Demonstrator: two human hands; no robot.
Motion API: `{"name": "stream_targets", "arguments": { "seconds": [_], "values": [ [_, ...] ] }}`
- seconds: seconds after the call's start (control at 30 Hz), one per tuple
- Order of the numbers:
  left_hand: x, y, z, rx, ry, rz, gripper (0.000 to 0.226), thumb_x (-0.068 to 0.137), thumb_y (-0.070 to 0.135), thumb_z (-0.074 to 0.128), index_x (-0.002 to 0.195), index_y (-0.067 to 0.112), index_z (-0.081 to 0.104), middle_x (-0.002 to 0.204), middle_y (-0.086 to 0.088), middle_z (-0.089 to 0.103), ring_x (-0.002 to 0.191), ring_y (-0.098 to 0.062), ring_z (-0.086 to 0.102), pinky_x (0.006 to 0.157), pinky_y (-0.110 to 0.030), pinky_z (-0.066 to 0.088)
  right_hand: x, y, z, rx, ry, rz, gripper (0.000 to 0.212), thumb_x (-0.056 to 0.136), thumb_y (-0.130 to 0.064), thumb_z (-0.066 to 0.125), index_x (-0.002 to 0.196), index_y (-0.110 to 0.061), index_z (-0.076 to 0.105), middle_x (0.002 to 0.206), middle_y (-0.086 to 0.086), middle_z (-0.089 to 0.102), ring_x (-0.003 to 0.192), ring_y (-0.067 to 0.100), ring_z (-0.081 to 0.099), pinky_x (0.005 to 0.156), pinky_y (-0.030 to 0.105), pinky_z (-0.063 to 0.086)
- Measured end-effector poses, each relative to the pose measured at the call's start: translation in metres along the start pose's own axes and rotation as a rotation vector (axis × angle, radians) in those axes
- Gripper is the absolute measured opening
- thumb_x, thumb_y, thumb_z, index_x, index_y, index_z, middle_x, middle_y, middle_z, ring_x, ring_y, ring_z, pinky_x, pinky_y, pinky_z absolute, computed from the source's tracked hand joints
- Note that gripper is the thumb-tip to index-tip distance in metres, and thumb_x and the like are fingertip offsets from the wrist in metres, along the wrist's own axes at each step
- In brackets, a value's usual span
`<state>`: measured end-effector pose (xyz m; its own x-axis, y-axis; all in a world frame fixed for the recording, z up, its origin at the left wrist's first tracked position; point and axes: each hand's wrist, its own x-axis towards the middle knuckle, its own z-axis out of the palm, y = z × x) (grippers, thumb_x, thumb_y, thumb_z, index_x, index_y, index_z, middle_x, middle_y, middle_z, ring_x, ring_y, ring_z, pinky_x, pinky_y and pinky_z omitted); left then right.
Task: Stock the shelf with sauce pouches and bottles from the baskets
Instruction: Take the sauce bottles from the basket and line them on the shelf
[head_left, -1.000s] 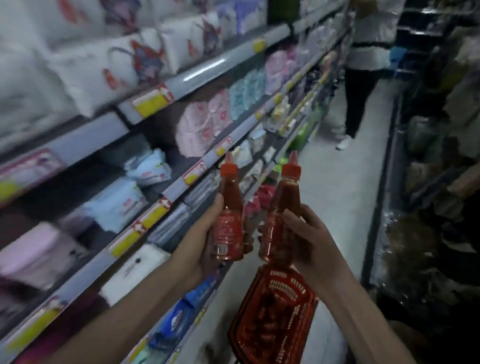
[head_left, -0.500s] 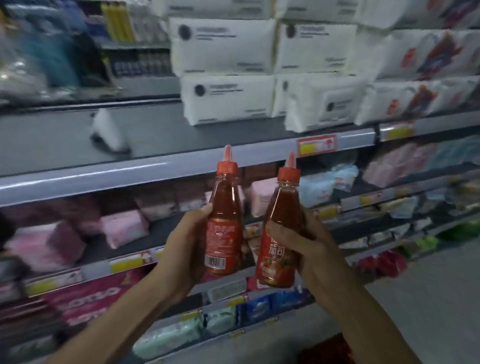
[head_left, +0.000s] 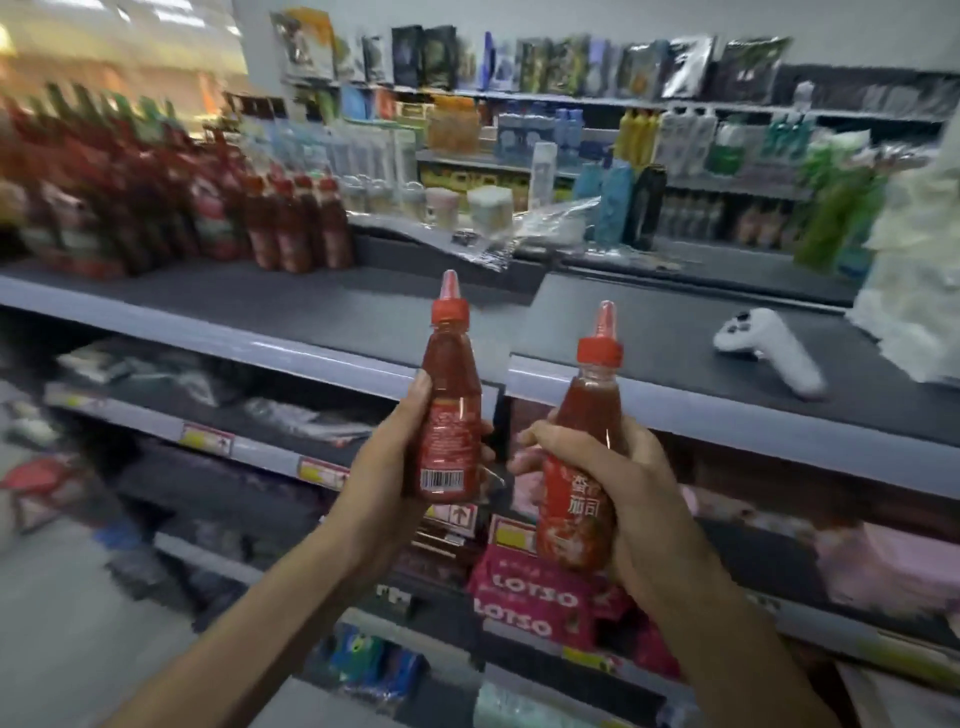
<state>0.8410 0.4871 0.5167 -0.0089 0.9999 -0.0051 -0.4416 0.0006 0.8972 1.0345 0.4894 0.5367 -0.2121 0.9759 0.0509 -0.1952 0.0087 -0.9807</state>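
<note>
Sauce bottles, two of them, are held up side by side in front of the shelf (head_left: 270, 317), one in each hand, both upright or nearly so and apart from each other. The left bottle (head_left: 451, 410) has a red pointed cap and its barcode label faces the camera. The left hand (head_left: 382, 488) grips it round the lower half, its thumb (head_left: 420, 392) lying up the near left side and the tips of its fingers (head_left: 485, 431) showing round the right edge. The right bottle (head_left: 589, 415) leans a little to the left, and its front label shows printed characters. The right hand (head_left: 644, 499) clamps it round the middle, its fingers (head_left: 540, 436) curled tightly across the front and the palm behind, so part of the label is covered. Both bottles hang in the air just before the grey front edge of the shelf and touch nothing but the hands. On the shelf, to the left and well apart from the hands, stands a row of bottles (head_left: 298, 223) with red caps, blurred. Farther right on the same shelf lie a white handheld device (head_left: 769, 353) and, behind it, a crumpled clear plastic wrap (head_left: 540, 223). Below the hands, on a lower shelf, sit pink packs (head_left: 524, 597) with large white lettering.
</note>
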Motion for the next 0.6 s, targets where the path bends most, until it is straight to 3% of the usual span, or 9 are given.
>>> {"name": "stream_targets", "arguments": {
  "seconds": [0.1, 0.23, 0.4, 0.53, 0.6],
  "values": [
    [0.007, 0.023, -0.038, -0.008, 0.077, 0.061, 0.052, 0.094, 0.057, 0.063, 0.111, 0.008, 0.069, 0.094, -0.016, 0.069, 0.078, -0.023, 0.067, 0.069, -0.032, 0.058, 0.034, 0.007, 0.050, -0.020, -0.028, 0.003, 0.044, 0.076, -0.025, 0.081, 0.113, -0.008, 0.063, 0.103, 0.012, 0.078, 0.095, 0.032, 0.076, 0.081, 0.046, 0.059],
    [0.023, 0.048, -0.092, 0.078, 0.141, 0.137, 0.063, 0.071, 0.046, 0.085, 0.112, 0.003, 0.064, 0.088, -0.013, 0.069, 0.074, -0.019, 0.067, 0.065, -0.029, 0.059, 0.077, 0.017, 0.107, -0.011, -0.114, 0.026, 0.045, 0.075, -0.030, 0.081, 0.114, -0.015, 0.067, 0.111, 0.009, 0.077, 0.104, 0.031, 0.074, 0.096, 0.058, 0.056],
    [0.057, 0.092, -0.153, 0.072, 0.181, 0.149, 0.048, 0.081, 0.037, 0.077, 0.115, 0.007, 0.063, 0.092, -0.011, 0.068, 0.079, -0.022, 0.067, 0.066, -0.031, 0.059, 0.131, 0.028, 0.171, 0.021, -0.151, -0.010, 0.035, 0.083, -0.019, 0.076, 0.115, -0.013, 0.066, 0.110, 0.008, 0.078, 0.103, 0.030, 0.075, 0.093, 0.051, 0.056],
    [0.093, 0.125, -0.196, 0.138, 0.206, 0.143, 0.033, 0.079, 0.036, 0.077, 0.104, 0.014, 0.072, 0.085, -0.004, 0.067, 0.079, -0.016, 0.067, 0.067, -0.026, 0.057, 0.180, 0.039, 0.211, 0.047, -0.103, -0.023, 0.041, 0.071, -0.024, 0.087, 0.109, -0.018, 0.070, 0.107, 0.009, 0.078, 0.100, 0.029, 0.076, 0.093, 0.052, 0.056],
    [0.111, 0.140, -0.213, 0.146, 0.215, 0.149, 0.023, 0.079, 0.033, 0.079, 0.095, 0.017, 0.078, 0.089, -0.006, 0.072, 0.083, -0.019, 0.071, 0.073, -0.031, 0.060, 0.203, 0.042, 0.229, 0.073, -0.084, -0.010, 0.048, 0.063, -0.025, 0.090, 0.105, -0.017, 0.071, 0.105, 0.011, 0.078, 0.098, 0.031, 0.076, 0.091, 0.051, 0.057]
  ]
}}
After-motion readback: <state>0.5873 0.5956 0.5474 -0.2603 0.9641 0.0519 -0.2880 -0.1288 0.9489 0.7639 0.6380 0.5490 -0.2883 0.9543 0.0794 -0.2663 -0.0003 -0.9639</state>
